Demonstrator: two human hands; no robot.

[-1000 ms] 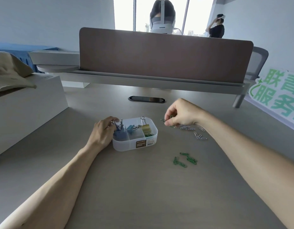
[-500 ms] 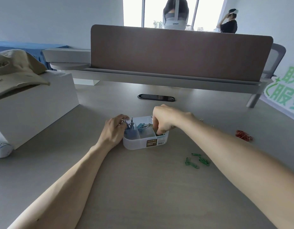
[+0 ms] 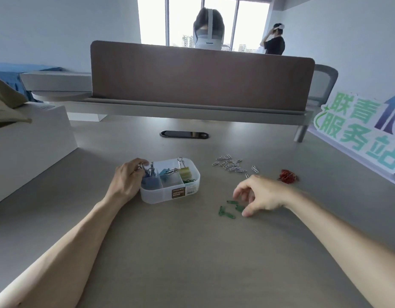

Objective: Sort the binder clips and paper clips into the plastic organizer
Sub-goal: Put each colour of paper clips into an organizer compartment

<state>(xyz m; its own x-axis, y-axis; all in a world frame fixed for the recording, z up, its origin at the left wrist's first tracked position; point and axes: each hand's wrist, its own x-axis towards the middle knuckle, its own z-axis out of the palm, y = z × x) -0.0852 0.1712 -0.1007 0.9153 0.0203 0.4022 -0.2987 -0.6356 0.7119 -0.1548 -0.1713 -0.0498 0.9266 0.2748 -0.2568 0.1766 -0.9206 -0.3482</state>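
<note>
The plastic organizer (image 3: 169, 193) is sitting just left of the frame's centre on the table (image 3: 192, 252). The left hand (image 3: 125, 181) is gripping its left end, fingers curled round the rim. Blue binder clips (image 3: 150, 174) and a yellow binder clip (image 3: 184, 172) are sitting in its compartments. The right hand (image 3: 263, 194) is hovering over the green paper clips (image 3: 227, 211) right of centre, fingers spread loose and holding nothing. Silver paper clips (image 3: 231, 165) are lying further up the frame, with red paper clips (image 3: 287, 175) off to their right.
</note>
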